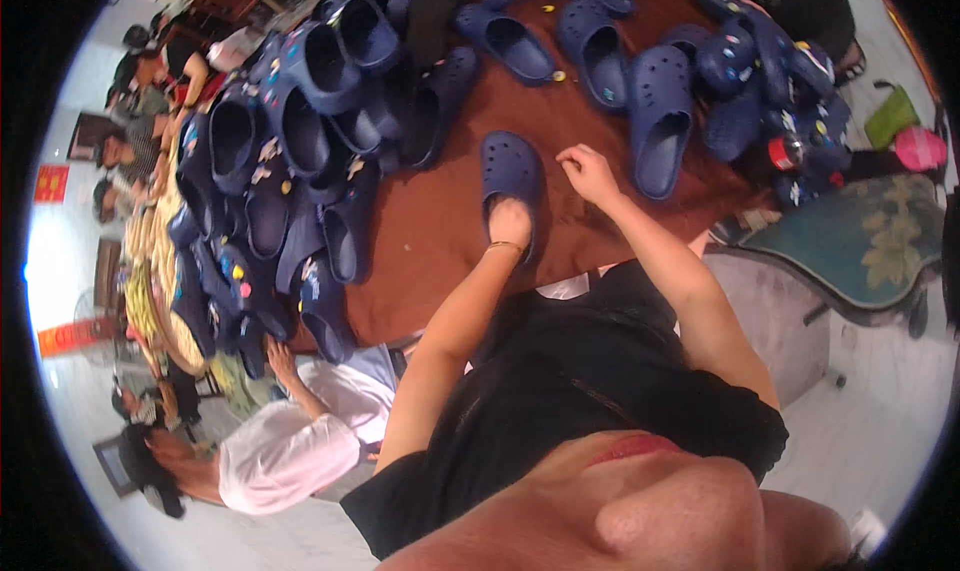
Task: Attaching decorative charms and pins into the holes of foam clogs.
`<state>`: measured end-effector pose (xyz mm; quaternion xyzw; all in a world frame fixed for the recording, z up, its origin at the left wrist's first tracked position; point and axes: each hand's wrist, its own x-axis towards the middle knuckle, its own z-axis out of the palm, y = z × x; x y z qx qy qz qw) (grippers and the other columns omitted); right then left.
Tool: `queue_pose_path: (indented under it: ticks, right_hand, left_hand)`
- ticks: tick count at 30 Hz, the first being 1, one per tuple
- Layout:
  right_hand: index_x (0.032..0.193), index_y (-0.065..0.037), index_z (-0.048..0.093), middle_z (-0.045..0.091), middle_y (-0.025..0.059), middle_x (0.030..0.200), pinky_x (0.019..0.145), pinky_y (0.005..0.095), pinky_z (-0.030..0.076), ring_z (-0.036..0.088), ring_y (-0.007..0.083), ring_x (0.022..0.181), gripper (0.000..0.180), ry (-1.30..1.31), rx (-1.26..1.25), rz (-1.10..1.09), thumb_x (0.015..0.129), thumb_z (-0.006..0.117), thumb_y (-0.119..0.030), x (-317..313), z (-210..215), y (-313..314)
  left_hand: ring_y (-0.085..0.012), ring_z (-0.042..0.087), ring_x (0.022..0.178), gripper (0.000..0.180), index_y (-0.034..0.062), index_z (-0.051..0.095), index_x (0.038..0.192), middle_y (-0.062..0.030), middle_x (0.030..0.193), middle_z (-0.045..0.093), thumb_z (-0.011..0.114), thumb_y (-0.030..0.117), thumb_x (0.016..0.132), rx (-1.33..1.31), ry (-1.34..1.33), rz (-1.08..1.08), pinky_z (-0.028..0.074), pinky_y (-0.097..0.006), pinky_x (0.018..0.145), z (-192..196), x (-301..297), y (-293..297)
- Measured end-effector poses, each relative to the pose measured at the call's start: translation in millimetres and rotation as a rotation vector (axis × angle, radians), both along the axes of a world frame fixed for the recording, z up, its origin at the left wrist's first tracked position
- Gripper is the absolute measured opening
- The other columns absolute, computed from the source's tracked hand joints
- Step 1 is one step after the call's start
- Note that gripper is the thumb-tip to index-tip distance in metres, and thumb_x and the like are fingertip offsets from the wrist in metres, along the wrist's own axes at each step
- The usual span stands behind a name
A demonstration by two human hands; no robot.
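A navy clog (508,166) with holes in its toe lies on the brown cloth in front of me, its toe pointing away. My left hand (509,221) reaches into its foot opening and holds it; the fingers are hidden inside the shoe. Just right of this clog, my right hand (588,174) hovers over the cloth with fingers loosely bent and apart, nothing visible in them. Nearest to it on the right is another navy clog (660,121), its heel toward me. Farther back, one more navy clog (597,53) rests beside a clog (508,43) turned sideways.
Brown cloth (420,256) covers the table. Piles of navy clogs (300,141), some with colourful charms, stand at left and right. A red-labelled bottle (786,152) is in the right pile. A person in a white shirt (300,441) sits at my left; a green-backed chair (850,241) stands right.
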<state>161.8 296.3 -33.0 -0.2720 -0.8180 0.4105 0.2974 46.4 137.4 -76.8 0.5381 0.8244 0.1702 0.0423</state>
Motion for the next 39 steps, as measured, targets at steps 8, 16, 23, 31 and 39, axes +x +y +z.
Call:
queue_pose_path:
  ticks: [8, 16, 23, 31, 39]
  right_hand:
    - [0.085, -0.007, 0.063, 0.060, 0.0132, 0.084, 0.073, 0.0345, 0.045, 0.057, 0.0287, 0.079, 0.016, 0.164, 0.519, -0.478, 0.074, 0.051, -0.007, 34, 105, 104]
    - [0.125, -0.010, 0.036, 0.036, 0.0206, 0.127, 0.092, 0.0438, 0.037, 0.038, 0.0364, 0.114, 0.056, -0.918, 0.486, -0.784, 0.072, 0.053, -0.011, 98, 141, 165]
    - [0.131, -0.016, 0.022, 0.044, 0.0183, 0.113, 0.078, 0.0452, 0.045, 0.050, 0.0339, 0.099, 0.074, -0.976, 0.482, -0.826, 0.070, 0.065, -0.020, 96, 126, 162]
    - [0.109, -0.004, 0.037, 0.050, 0.0152, 0.094, 0.064, 0.0399, 0.050, 0.056, 0.0305, 0.084, 0.053, -0.895, 0.706, -0.880, 0.069, 0.064, -0.026, 97, 116, 182]
    - [0.096, -0.003, 0.044, 0.053, 0.0182, 0.088, 0.065, 0.0424, 0.049, 0.055, 0.0347, 0.080, 0.040, -0.745, 0.880, -0.861, 0.070, 0.059, -0.029, 91, 161, 165]
  left_hand:
    - [-0.0305, 0.057, 0.065, 0.023, 0.0023, 0.056, 0.066, -0.0184, 0.072, 0.058, 0.040, 0.014, 0.077, -0.089, 0.148, 0.002, 0.045, -0.043, 0.061, -6, -4, -7]
    - [-0.0312, 0.058, 0.069, 0.030, 0.0016, 0.059, 0.066, -0.0195, 0.073, 0.060, 0.037, 0.017, 0.079, 0.034, -0.029, 0.080, 0.046, -0.043, 0.067, -3, 7, -2]
    - [-0.0288, 0.058, 0.074, 0.023, 0.0014, 0.059, 0.073, -0.0171, 0.077, 0.060, 0.039, 0.012, 0.078, -0.016, -0.015, 0.022, 0.046, -0.039, 0.070, -3, 8, -9]
    - [-0.0293, 0.057, 0.073, 0.023, 0.0016, 0.056, 0.070, -0.0166, 0.074, 0.059, 0.038, 0.014, 0.080, 0.115, 0.000, 0.007, 0.045, -0.039, 0.070, -2, 4, -5]
    - [-0.0291, 0.057, 0.073, 0.022, 0.0018, 0.056, 0.071, -0.0162, 0.075, 0.059, 0.039, 0.014, 0.079, 0.064, 0.027, 0.003, 0.045, -0.039, 0.069, 13, 6, -8]
